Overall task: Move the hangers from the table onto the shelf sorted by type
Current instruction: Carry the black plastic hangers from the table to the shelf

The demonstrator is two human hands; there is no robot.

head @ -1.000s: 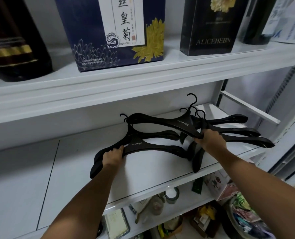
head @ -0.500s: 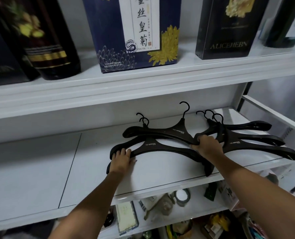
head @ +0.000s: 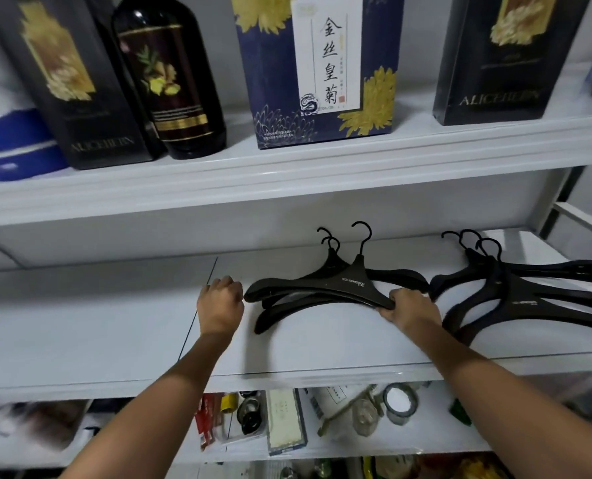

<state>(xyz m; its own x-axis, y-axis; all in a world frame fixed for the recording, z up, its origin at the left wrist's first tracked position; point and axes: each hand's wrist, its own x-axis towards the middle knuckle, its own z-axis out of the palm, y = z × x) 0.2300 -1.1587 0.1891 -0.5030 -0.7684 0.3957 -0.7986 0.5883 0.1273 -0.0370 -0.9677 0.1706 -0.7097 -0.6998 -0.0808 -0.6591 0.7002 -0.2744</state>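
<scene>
The right hand (head: 410,311) grips the right end of the top hanger (head: 353,283), with the fingers bent around its tip. The left hand (head: 220,302) is clenched and seems to hold nothing. It is just beside the left tip of the same hanger, and I cannot tell if it touches. This hanger lies on two more black ones, hooks pointing to the back wall. A second pile (head: 529,299) lies near on the right. Both piles rest on the white shelf (head: 115,323).
</scene>
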